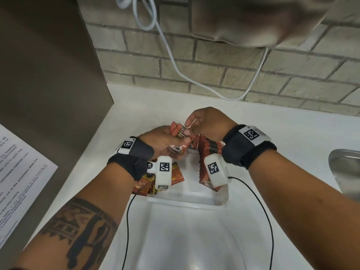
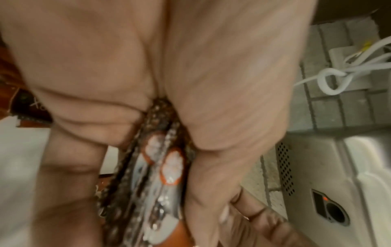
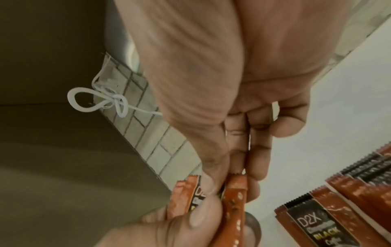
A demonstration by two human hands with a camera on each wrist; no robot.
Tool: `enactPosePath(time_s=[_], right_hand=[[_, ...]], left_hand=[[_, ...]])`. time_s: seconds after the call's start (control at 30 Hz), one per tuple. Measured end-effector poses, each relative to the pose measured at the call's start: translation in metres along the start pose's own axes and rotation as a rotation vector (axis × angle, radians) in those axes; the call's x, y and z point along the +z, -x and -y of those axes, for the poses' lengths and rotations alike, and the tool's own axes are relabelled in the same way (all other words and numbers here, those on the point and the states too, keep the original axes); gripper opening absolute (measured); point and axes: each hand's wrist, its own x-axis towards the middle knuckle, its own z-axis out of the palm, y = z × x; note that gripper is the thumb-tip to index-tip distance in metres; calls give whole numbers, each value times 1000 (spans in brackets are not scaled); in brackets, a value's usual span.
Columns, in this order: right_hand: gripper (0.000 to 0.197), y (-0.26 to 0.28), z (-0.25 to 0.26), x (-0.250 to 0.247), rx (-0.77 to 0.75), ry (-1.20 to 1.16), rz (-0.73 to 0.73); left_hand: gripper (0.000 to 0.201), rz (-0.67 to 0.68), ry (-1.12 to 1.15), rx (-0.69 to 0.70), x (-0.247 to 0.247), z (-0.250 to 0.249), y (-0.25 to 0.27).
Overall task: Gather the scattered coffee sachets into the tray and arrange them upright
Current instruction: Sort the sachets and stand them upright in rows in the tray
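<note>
My left hand point(image 1: 171, 141) grips a bundle of orange-and-black coffee sachets point(image 1: 178, 131) above the white tray point(image 1: 194, 195); the bundle point(image 2: 160, 165) shows edge-on between its fingers. My right hand point(image 1: 202, 121) pinches the top of one orange sachet point(image 3: 234, 192) in that bundle, between thumb and fingers. A row of sachets point(image 1: 209, 151) stands upright along the tray's right side, also seen as the upright row point(image 3: 342, 200). Several loose sachets point(image 1: 175, 176) lie flat in the tray's left part under my left wrist.
The tray sits on a white counter point(image 1: 272, 123) before a brick wall point(image 1: 214, 61) with a hanging white cable point(image 1: 175, 65). A brown cabinet side point(image 1: 48, 65) stands left, with a printed sheet point(image 1: 17, 172). A steel sink point(image 1: 344, 168) lies right.
</note>
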Motion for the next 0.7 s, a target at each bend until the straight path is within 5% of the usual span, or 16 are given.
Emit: enactPosePath(time_s=[0.43, 0.7], right_hand=[[3, 10, 14, -12, -68, -115, -49], [11, 6, 12, -19, -24, 39, -69]], left_hand=[[46, 57, -7, 216, 2, 4, 17], [42, -28, -140, 239, 1, 4, 10]])
